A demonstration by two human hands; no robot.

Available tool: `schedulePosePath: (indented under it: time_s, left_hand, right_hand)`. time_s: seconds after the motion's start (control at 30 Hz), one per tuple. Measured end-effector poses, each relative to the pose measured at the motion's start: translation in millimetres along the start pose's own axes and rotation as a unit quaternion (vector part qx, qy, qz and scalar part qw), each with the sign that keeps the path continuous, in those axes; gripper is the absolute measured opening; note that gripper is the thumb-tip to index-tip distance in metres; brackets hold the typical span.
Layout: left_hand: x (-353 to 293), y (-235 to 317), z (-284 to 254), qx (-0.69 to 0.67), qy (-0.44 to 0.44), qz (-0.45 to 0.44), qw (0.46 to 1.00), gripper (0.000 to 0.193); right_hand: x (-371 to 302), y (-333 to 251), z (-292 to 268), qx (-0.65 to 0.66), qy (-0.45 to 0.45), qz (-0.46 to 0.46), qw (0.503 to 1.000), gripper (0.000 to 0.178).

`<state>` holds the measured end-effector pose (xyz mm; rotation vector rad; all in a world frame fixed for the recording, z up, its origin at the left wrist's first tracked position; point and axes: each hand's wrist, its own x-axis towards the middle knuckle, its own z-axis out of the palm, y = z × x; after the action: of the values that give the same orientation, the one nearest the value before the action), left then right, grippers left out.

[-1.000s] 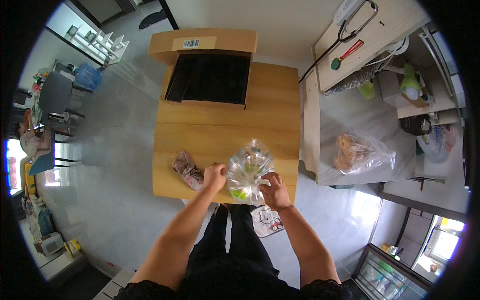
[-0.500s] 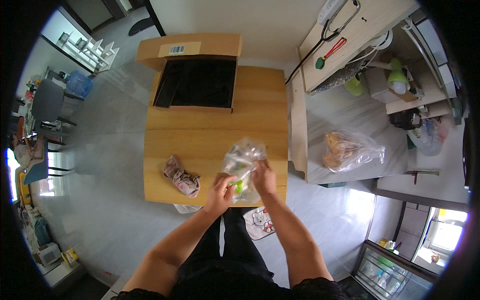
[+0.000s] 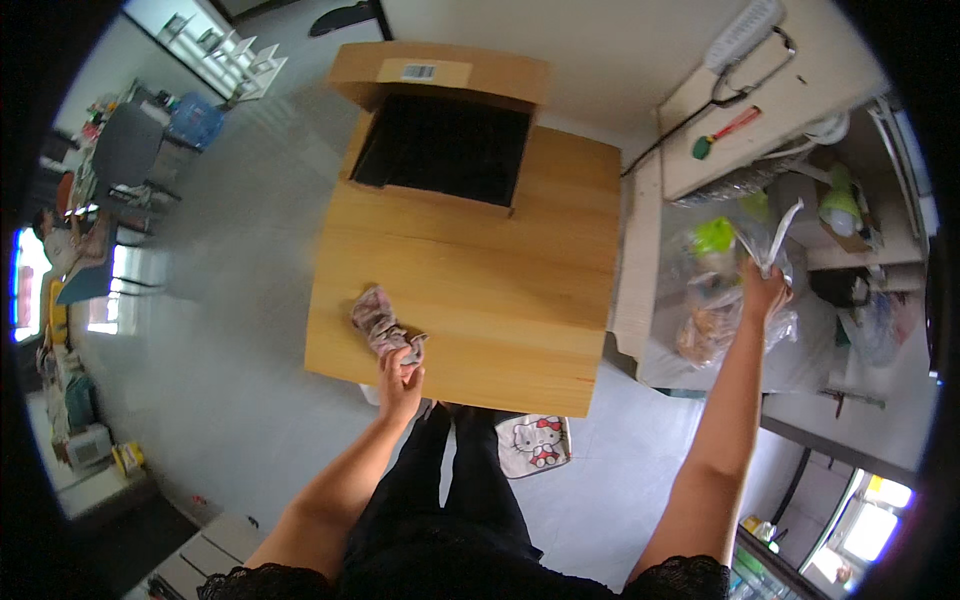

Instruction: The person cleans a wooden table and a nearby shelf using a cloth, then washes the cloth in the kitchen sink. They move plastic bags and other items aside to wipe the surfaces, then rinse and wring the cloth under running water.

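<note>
A crumpled pinkish-brown cloth [image 3: 376, 315] lies near the front left of the wooden table [image 3: 470, 300]. My left hand [image 3: 401, 380] has its fingers closed on the cloth's near end. Off to the right, my right hand [image 3: 764, 290] reaches over a pale shelf surface and grips a clear plastic bag [image 3: 712, 266] by its gathered top. Something bright green shows through that bag. Just below it lies another clear bag with brown, bread-like contents [image 3: 706, 335], partly covered by the first.
An open cardboard box [image 3: 440, 150] with a black inside stands at the table's far side. Right of it, a red-handled brush [image 3: 725, 133] and a cable lie on a higher pale shelf. A light bulb [image 3: 840, 212] sits in the cubby. A person [image 3: 75, 240] sits far left.
My right hand has carried the clear bag from the table to the shelf surface on the right. My left hand has left the bag and moved to the cloth.
</note>
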<state>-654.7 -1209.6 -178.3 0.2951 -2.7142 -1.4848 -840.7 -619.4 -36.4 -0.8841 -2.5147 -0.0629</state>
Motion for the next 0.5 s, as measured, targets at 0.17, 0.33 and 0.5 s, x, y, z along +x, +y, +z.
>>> schedulePosePath:
  time_s: [0.17,0.33,0.5]
  left_hand:
    - [-3.0,-23.3,-8.2,0.05,0.012,-0.095,0.994,0.039]
    - [11.0,-91.8,-9.9,0.059,0.124,-0.281,0.95,0.054]
    - [72.0,-130.0,16.8,0.061,0.154,-0.269,0.949,0.055]
  right_hand:
    - [27.9,79.8,91.8,-0.061,-0.148,0.084,0.984,0.074]
    - [-96.7,-63.5,-12.5,0.106,0.122,-0.188,0.969,0.057]
    - [-322.7,-159.7,12.5,0.334,-0.321,-0.226,0.857,0.068]
